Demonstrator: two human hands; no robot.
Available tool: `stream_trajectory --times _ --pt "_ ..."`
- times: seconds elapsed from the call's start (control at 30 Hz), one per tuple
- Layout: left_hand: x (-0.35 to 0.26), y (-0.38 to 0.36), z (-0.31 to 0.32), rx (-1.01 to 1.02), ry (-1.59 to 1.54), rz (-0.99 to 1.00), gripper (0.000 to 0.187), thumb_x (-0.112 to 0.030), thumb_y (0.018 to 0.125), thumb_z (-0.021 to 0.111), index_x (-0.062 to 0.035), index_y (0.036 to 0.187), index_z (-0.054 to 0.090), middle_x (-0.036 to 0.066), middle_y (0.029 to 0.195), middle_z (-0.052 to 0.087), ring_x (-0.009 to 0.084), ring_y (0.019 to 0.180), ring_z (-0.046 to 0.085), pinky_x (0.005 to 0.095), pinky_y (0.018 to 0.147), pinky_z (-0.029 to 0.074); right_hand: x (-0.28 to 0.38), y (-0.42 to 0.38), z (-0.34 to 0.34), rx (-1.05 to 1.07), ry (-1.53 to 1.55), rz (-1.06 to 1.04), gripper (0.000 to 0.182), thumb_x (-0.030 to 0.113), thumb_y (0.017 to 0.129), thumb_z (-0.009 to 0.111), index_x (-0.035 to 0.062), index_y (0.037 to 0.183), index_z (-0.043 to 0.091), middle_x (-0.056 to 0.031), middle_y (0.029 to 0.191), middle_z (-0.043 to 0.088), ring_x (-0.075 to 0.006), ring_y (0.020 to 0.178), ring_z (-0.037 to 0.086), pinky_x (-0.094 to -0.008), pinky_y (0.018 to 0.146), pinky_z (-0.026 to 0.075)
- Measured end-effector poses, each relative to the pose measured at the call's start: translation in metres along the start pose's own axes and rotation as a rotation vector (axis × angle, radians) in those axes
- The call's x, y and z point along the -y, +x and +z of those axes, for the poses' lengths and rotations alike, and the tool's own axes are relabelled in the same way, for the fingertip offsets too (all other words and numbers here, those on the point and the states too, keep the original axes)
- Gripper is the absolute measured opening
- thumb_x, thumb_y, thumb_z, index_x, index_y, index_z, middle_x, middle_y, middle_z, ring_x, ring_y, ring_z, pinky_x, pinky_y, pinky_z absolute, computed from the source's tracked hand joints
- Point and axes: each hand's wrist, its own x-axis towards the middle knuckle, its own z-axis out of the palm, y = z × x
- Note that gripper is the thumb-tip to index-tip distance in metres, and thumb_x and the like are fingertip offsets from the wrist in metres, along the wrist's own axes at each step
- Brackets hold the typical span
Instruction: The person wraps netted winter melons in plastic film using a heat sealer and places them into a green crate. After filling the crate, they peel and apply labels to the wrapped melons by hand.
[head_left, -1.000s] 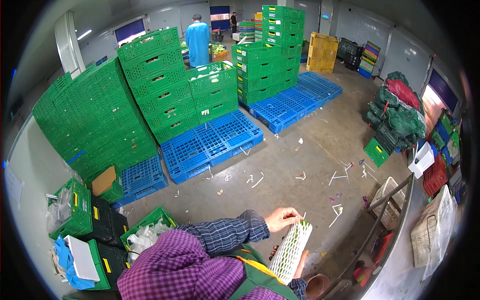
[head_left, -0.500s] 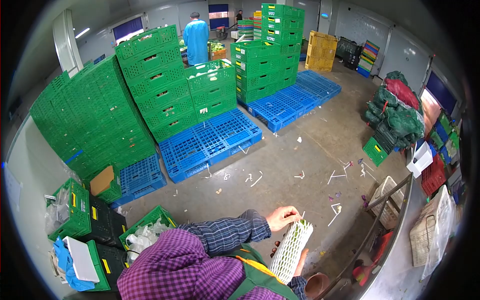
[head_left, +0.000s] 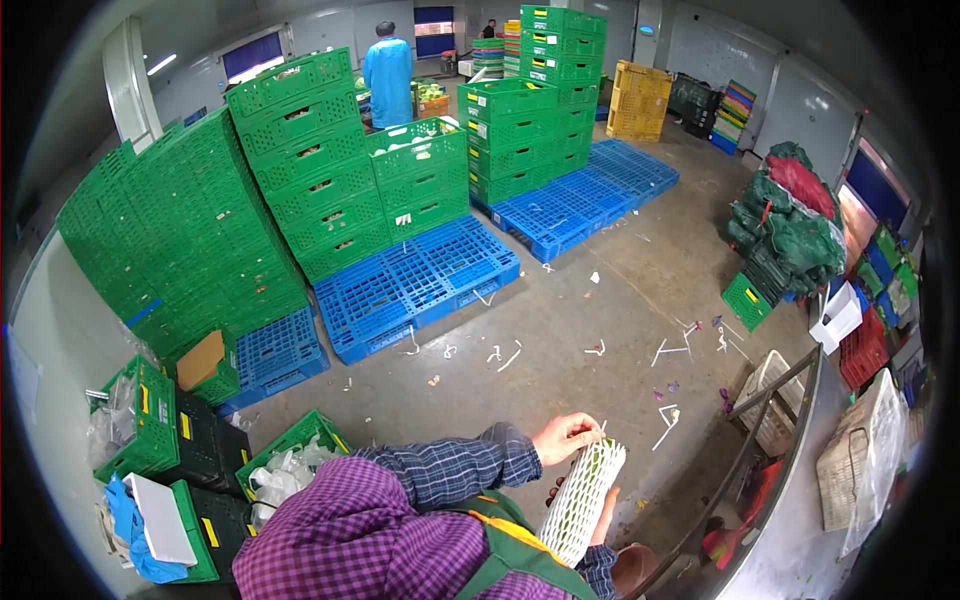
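A white foam net sleeve wraps a long green vegetable whose tip shows at the sleeve's upper end. My left hand, reaching in on a blue plaid sleeve, grips the net's top edge. My right hand is wrapped around the sleeved vegetable lower down, mostly hidden behind it. Both hands hold it upright and slightly tilted above the concrete floor, in front of my purple plaid clothing.
Stacks of green crates stand on blue pallets ahead. A person in a blue coat works at the back. Green and black crates sit at my left, a metal rail and baskets at my right. White scraps litter the floor.
My hands and the netted vegetable have barely shifted. The whole view has tilted slightly, so the crates and pallets sit a little higher and further left.
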Motion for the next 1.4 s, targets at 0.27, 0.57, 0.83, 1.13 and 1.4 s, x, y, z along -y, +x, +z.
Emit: stream_trajectory --times 0.27,0.57,0.83,1.13,1.4 --pt "-0.006 -0.033 0.019 -0.066 -0.067 -0.272 0.058 -0.037 0.091 0.054 -0.0115 0.138 0.031 0.012 0.138 0.039 0.0206 0.124 0.041 0.0373 0.097 0.04 0.015 -0.011 0.0 -0.117 -0.015 -0.146 0.072 0.068 0.083 0.038 0.008 0.121 0.05 -0.013 0.1 0.063 -0.0273 0.082 0.063 -0.0395 0.069 0.055" --pt "-0.016 -0.052 0.045 0.265 -0.208 -0.323 0.081 -0.045 0.089 0.055 -0.0113 0.146 0.007 0.017 0.145 0.025 0.026 0.132 0.028 0.0408 0.106 0.028 0.052 -0.005 0.004 -0.175 -0.11 -0.329 0.059 0.056 0.091 0.038 0.0066 0.123 0.045 -0.0089 0.104 0.06 -0.0226 0.087 0.061 -0.0367 0.077 0.052" --pt "0.001 -0.053 0.051 0.228 0.043 -0.111 0.103 -0.027 0.073 0.078 0.002 0.143 0.007 0.016 0.142 0.028 0.0221 0.131 0.029 0.0346 0.107 0.026 0.045 0.001 0.009 -0.292 -0.332 -0.446 0.048 0.03 0.095 0.046 0.0027 0.133 0.035 -0.0087 0.125 0.048 -0.0189 0.112 0.049 -0.033 0.092 0.043" --pt "-0.054 -0.065 0.048 0.23 -0.574 -0.504 0.072 -0.015 0.081 0.061 -0.0073 0.142 0.023 0.01 0.129 0.049 0.0177 0.114 0.052 0.0329 0.094 0.043 0.061 -0.002 0.009 -0.339 -0.344 -0.53 0.036 0.017 0.094 0.05 0.0026 0.126 0.042 -0.0057 0.117 0.054 -0.0115 0.098 0.057 -0.0232 0.075 0.048" --pt "-0.019 -0.068 0.042 0.416 -0.882 -0.629 0.062 -0.026 0.084 0.055 -0.0042 0.137 0.032 0.023 0.122 0.053 0.0247 0.106 0.059 0.035 0.09 0.049 0.064 -0.017 -0.002 -0.516 -0.488 -0.69 0.026 0.012 0.09 0.057 0.0031 0.113 0.052 -0.0031 0.107 0.057 -0.0073 0.087 0.056 -0.0192 0.064 0.045"
